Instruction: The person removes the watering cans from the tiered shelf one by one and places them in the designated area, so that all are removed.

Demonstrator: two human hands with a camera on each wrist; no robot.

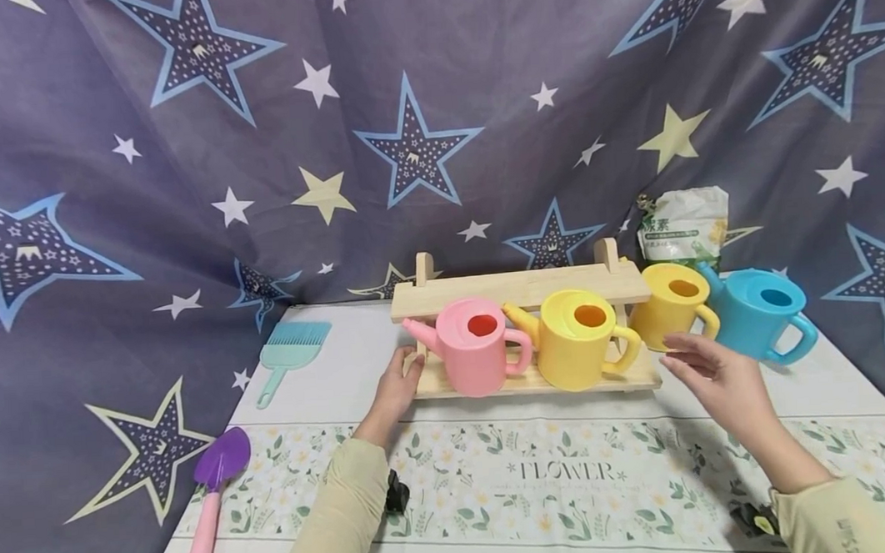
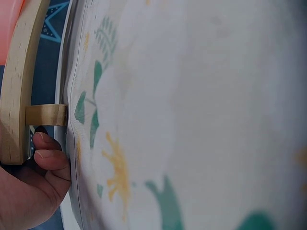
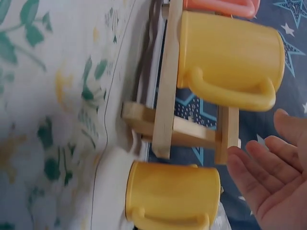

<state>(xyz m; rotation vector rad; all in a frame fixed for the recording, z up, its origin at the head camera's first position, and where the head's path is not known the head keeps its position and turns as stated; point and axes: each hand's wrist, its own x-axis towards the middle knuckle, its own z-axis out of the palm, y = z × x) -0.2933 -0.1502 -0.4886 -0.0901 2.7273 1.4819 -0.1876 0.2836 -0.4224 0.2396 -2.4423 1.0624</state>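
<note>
A small wooden two-tier rack (image 1: 518, 289) stands on the table; its lower board carries a pink watering can (image 1: 473, 358) and a yellow watering can (image 1: 574, 357). At the board's left end, my left hand (image 1: 397, 389) grips the wood, and the left wrist view shows curled fingers (image 2: 50, 160) under its edge. My right hand (image 1: 718, 379) holds nothing, its fingers loosely extended beyond the rack's right end; its palm (image 3: 273, 191) shows in the right wrist view. Close to that hand are a second yellow watering can (image 1: 665, 306) and a blue watering can (image 1: 760, 314).
Behind the cans at right stands a white-and-green bag (image 1: 683, 222). On the left lie a teal hand broom (image 1: 290, 351) and a purple trowel (image 1: 223, 459) with a pink handle. A floral cloth (image 1: 453, 485) covers the table; a star-patterned curtain (image 1: 381, 255) hangs behind.
</note>
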